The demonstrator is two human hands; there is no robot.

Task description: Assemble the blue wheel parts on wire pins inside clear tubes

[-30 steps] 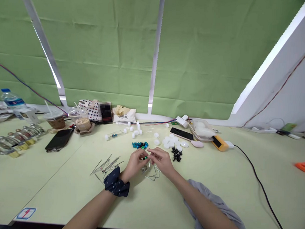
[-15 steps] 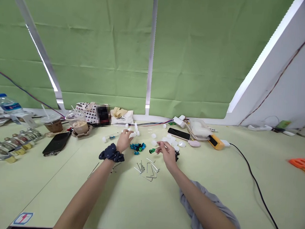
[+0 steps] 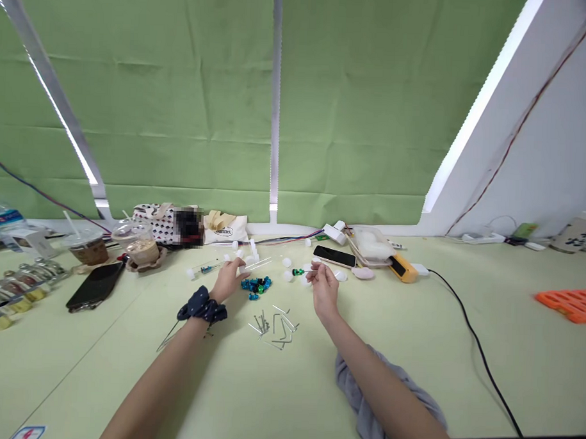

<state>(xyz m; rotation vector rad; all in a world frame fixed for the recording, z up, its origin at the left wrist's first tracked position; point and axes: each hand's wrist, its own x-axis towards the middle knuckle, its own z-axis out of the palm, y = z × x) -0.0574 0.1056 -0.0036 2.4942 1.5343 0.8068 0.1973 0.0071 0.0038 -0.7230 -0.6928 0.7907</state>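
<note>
At the near left, part of a small sticker [image 3: 28, 433] on the pale table [image 3: 268, 391]. Under the right arm, a soft grey cloth [image 3: 387, 405]. Far to the right, a long black cord [image 3: 480, 354]. In the middle, thin metal pins [image 3: 283, 328], some bent, some straight, in a loose heap. More thin sticks [image 3: 168, 338] by the left arm, partly hidden. Around the left wrist, a dark hair band [image 3: 201, 304] with white dots. Past the pins, between the hands, a little pile of shiny blue bits [image 3: 255, 285], with some green and black mixed in. Right hand [image 3: 325, 290] to the right of the pile, closed at the fingertips on a thin rod, with a green and black piece [image 3: 298, 271] at the tip, pointing left. Left hand [image 3: 227, 280] to the left of the pile, gripping a clear tube [image 3: 259, 264], slanted up to the right. Near the rod, round white caps [image 3: 288, 277]. Behind, a phone [image 3: 334, 256] and a yellow tool [image 3: 403, 268]. Last of all, a big green blind [image 3: 220, 114].
</note>
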